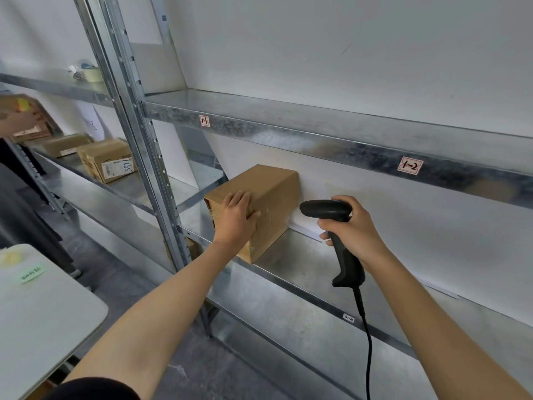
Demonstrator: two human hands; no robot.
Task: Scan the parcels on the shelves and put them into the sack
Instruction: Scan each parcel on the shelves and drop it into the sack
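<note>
"Cardboard parcel (268,197), head view: where did it stand?" asked the student.

"On the metal shelf (302,264) beneath the tag marked 1-2 (410,166)," replied the instructor. "Its far end was near the white wall and its near corner at the shelf's front edge."

"And the hands?"

"Left hand (236,220) lay on the near top edge. Its fingers (239,199) were fairly straight across the top and the thumb was spread on the side face, so it pressed rather than clasped. Right hand (352,226) had its fingers wrapped round the handle of the black corded scanner (326,210). The scanner's head pointed left, just beside the parcel's side."

"Which step was that?"

"By judgement, the scan of this parcel. Its visible faces were plain brown with clear tape, and no label showed. So the next move probably called for turning the box until a barcode faced the scanner, then aiming. Bagging was not yet begun, and no sack was in view."
</note>
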